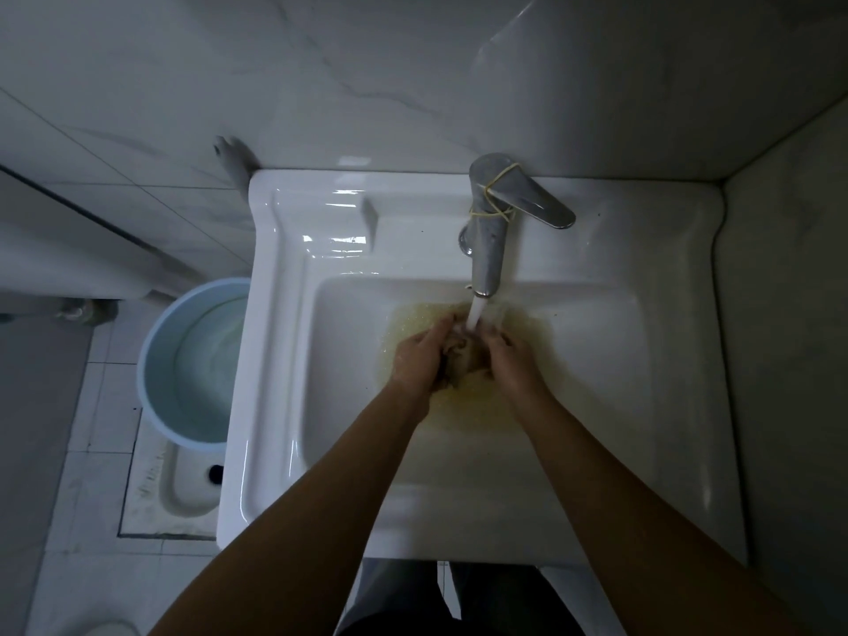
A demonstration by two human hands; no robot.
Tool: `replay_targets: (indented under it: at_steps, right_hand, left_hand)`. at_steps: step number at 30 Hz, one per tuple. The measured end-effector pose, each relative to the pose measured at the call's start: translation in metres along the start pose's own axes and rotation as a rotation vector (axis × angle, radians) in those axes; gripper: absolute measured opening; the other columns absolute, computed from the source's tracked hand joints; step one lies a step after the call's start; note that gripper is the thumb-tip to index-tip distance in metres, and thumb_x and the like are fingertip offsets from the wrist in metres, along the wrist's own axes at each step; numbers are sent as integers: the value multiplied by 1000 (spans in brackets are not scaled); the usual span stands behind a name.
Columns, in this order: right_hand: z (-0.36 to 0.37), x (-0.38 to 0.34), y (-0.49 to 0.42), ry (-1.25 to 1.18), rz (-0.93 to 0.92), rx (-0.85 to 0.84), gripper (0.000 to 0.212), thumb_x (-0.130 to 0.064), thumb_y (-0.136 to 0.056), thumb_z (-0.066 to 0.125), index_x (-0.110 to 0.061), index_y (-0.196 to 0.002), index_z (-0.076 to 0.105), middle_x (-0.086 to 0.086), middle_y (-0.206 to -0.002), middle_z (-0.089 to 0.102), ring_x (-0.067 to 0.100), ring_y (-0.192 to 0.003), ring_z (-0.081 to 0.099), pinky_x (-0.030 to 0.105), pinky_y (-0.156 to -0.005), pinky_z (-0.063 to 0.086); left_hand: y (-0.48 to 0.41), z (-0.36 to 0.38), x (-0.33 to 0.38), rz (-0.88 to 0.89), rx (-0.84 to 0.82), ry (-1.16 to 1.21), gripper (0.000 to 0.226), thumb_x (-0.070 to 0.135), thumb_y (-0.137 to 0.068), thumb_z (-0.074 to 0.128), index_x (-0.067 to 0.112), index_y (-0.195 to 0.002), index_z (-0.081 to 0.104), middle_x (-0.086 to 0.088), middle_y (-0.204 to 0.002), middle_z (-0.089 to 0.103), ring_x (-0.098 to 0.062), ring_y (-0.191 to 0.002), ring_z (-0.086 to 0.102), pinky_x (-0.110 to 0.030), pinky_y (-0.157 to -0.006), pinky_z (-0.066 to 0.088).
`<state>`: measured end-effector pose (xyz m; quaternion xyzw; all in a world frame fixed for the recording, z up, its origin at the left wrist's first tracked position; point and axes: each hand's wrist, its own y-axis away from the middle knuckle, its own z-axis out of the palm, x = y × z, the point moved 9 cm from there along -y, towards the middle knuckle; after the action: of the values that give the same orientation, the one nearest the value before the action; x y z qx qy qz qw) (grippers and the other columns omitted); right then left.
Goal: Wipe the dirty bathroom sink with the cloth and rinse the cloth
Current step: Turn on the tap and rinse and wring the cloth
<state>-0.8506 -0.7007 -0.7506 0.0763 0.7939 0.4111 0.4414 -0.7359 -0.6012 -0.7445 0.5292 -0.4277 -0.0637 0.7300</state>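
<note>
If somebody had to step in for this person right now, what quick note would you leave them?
Left hand: grips the cloth.
Right hand: grips the same cloth from the other side.
Where things are: the cloth is bunched between both hands over the sink basin, right under the stream from the faucet, which is on.
Done: rinsing is under way, and yellowish water spreads in the basin around the hands.
Left: probably finish rinsing, clear the yellow water from the basin and shut the faucet. Whether the wiping is complete cannot be told.
</note>
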Motion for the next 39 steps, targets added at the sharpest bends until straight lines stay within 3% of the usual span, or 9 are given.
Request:
replay_targets:
  at_steps: [3, 5, 10, 17, 20, 24, 28, 32, 39]
  right_hand:
    - [0, 6, -1, -191, 104, 18, 42, -42, -104, 41, -21, -91, 75, 11, -99, 76, 22, -81, 70, 33, -70, 55]
    - [-1, 10, -2, -373, 191, 8, 45, -45, -103, 42, -15, -99, 75, 8, -94, 77, 23, -79, 72, 37, -69, 58]
    - [-2, 4, 0, -552, 279, -67, 8, -7, -91, 61, -9, -93, 69, 6, -81, 71, 17, -74, 66, 32, -61, 54]
    - [18, -26, 2, -508, 102, -227, 43, 18, -79, 39, -1, -107, 66, 16, -96, 69, 25, -83, 67, 30, -69, 54]
    - [1, -48, 2, -68, -151, -102, 37, 4, -85, 51, -19, -106, 72, 1, -91, 74, 18, -81, 69, 28, -69, 55]
    - [-30, -58, 5, 138, -312, 189, 13, -11, -93, 56, -18, -83, 57, -3, -73, 58, 12, -66, 54, 17, -54, 42]
    - [-32, -37, -4, -101, -111, 154, 7, -14, -96, 56, -17, -94, 62, -1, -82, 62, 8, -70, 57, 17, -54, 42]
    - [-14, -21, -11, -224, 107, 77, 21, -29, -96, 55, -20, -84, 68, 5, -89, 73, 17, -70, 66, 25, -57, 48]
    - [42, -14, 0, -747, 306, -250, 39, -53, -81, 67, -16, -82, 77, 3, -75, 71, 20, -75, 67, 31, -70, 52]
  left_hand:
    - [9, 22, 6, -78, -300, 94, 45, 57, -90, 65, 12, -92, 73, -9, -65, 54, -17, -52, 45, -27, -51, 31]
    - [13, 23, 14, -82, -377, 169, 30, 40, -97, 62, 11, -92, 69, -3, -70, 56, -12, -51, 48, -23, -50, 41]
    - [-12, -18, 16, -28, -104, -133, 24, 0, -83, 60, 3, -103, 72, -13, -85, 60, -19, -68, 53, -25, -58, 52]
    - [-8, 17, 16, -26, -168, -161, 28, 46, -92, 61, 20, -86, 69, -5, -78, 65, -17, -67, 60, -33, -71, 51]
    - [-18, 15, 14, 39, -69, -109, 23, 20, -92, 67, 2, -106, 73, -9, -88, 70, -25, -78, 66, -34, -71, 57]
    - [-17, 4, 22, 251, 119, -361, 20, 28, -89, 72, 11, -101, 72, -7, -85, 73, -27, -78, 72, -41, -72, 63]
    - [-12, -1, 23, 239, 172, -229, 38, 33, -83, 65, -1, -99, 62, -22, -85, 65, -35, -71, 61, -44, -63, 57]
    - [-13, 20, 14, 58, 32, 181, 27, 16, -89, 59, 3, -113, 60, -25, -112, 69, -35, -94, 68, -49, -84, 58]
    - [-4, 43, 33, 251, 50, -79, 26, 36, -100, 58, 13, -100, 69, -6, -79, 69, -23, -71, 67, -37, -70, 56]
